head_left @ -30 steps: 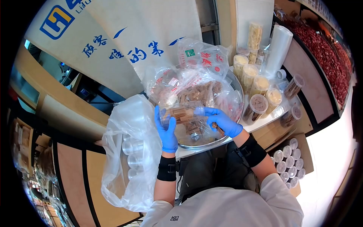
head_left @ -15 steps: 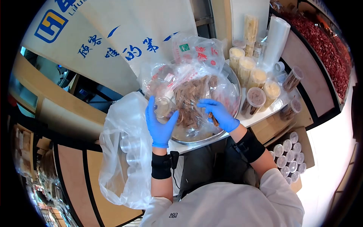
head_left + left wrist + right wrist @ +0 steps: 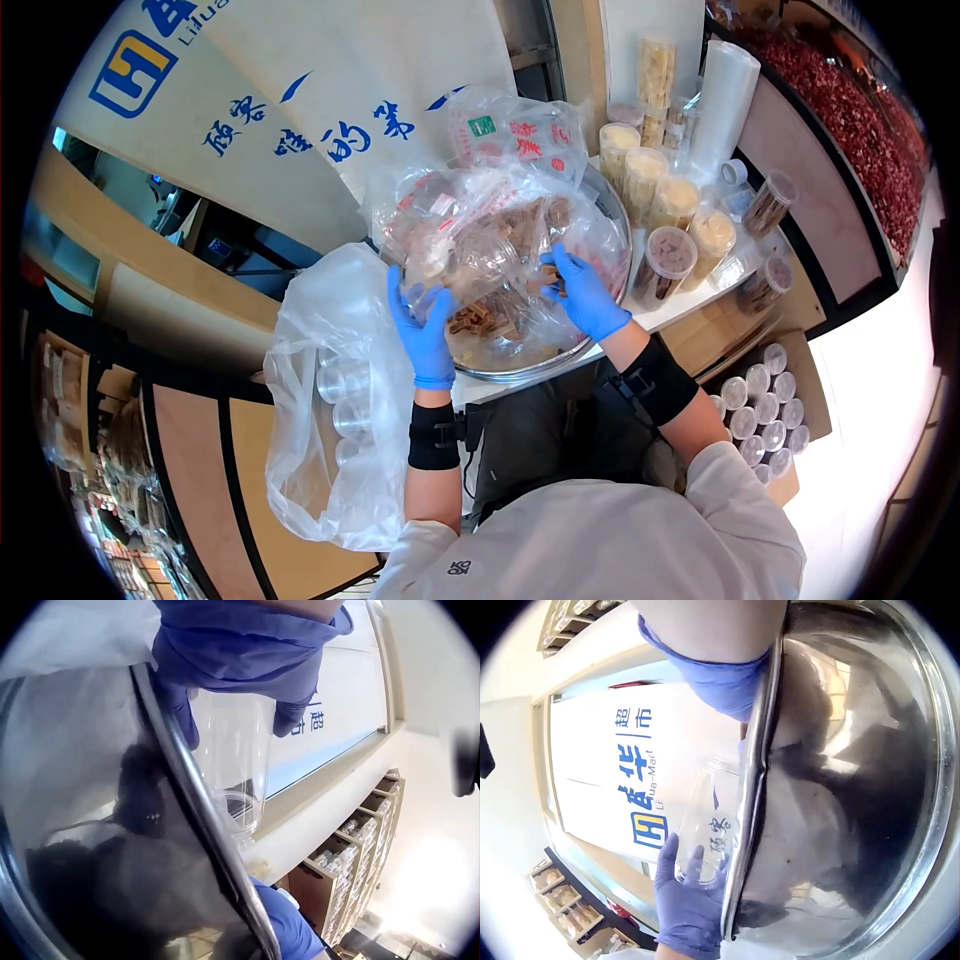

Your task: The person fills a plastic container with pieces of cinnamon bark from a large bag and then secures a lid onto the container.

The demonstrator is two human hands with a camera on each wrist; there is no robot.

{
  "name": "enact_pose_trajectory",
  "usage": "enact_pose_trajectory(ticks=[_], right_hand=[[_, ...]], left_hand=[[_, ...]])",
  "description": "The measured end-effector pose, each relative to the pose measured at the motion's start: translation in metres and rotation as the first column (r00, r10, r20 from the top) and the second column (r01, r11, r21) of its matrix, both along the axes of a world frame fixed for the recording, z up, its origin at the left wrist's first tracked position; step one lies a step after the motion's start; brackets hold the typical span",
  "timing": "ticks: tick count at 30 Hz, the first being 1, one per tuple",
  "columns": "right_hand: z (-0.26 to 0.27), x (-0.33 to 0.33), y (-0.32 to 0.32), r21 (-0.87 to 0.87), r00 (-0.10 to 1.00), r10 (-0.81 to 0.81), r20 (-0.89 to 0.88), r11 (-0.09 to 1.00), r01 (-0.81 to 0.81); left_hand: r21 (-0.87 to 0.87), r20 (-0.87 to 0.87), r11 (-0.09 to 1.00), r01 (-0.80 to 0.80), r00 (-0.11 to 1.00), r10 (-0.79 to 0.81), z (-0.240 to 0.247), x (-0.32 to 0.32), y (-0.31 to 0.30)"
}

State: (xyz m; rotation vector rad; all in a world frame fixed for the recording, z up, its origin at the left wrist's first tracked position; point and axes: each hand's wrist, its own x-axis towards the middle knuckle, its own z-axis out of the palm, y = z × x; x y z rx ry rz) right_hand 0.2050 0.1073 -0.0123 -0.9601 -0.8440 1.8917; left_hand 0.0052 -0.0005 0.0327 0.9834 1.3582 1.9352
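My gloved left hand [image 3: 422, 340] holds a clear plastic jar [image 3: 234, 750] between thumb and fingers. The jar lies tilted over the wide metal basin [image 3: 480, 377], its far end toward my right hand; its wall looks see-through in both wrist views. My gloved right hand [image 3: 592, 298] pinches some brown sticks [image 3: 551, 281] near the jar's far end. Beneath the jar, more brown sticks [image 3: 482, 319] lie in the basin among clear plastic bags [image 3: 410, 215]. In the right wrist view the basin's rim hides my right fingertips.
Filled jars [image 3: 672, 252] with pale or brown contents stand at the basin's right, beside a plastic roll [image 3: 725, 105]. At the left, a large plastic bag [image 3: 300, 470] holds several clear jars [image 3: 350, 415]. A carton with lidded jars [image 3: 765, 408] sits low at the right.
The jar tipped up half a second ago and now lies more level, pointing right. My left hand moved slightly right and my right hand rose a little, bringing the brown sticks closer to the jar.
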Motion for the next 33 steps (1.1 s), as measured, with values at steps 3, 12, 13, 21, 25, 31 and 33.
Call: enact_pose_trajectory(ticks=[3, 12, 13, 21, 25, 31, 33], right_hand=[[-0.010, -0.001, 0.005, -0.052, 0.965, -0.123, -0.232, 0.992, 0.113], [-0.009, 0.005, 0.005, 0.020, 0.970, 0.069, -0.231, 0.998, -0.067], [-0.005, 0.007, 0.005, 0.101, 0.931, 0.205, -0.302, 0.978, -0.182], [0.037, 0.005, -0.024, 0.363, 0.900, 0.428, -0.080, 0.854, -0.373], [0.032, 0.002, -0.020, 0.351, 0.885, 0.435, 0.164, 0.813, -0.465], [0.020, -0.003, -0.014, 0.346, 0.949, 0.196, 0.247, 0.897, -0.276], [0.011, -0.001, -0.008, 0.319, 0.966, 0.100, 0.240, 0.931, -0.176]], left_hand=[[-0.030, 0.014, 0.999, 0.044, 0.999, -0.044, -0.007, 0.005, 0.002], [-0.016, -0.061, 0.983, 0.182, 0.981, -0.183, -0.015, 0.001, 0.002], [-0.024, -0.116, 0.982, 0.188, 0.975, -0.189, -0.016, 0.001, 0.003], [-0.006, 0.045, 0.963, 0.269, 0.962, -0.268, -0.006, 0.000, -0.001], [0.020, 0.008, 0.951, 0.307, 0.951, -0.308, -0.009, -0.001, 0.000], [0.067, 0.022, 0.968, 0.240, 0.970, -0.242, -0.011, -0.001, -0.001], [0.054, 0.031, 0.976, 0.212, 0.976, -0.214, -0.013, 0.000, -0.001]])
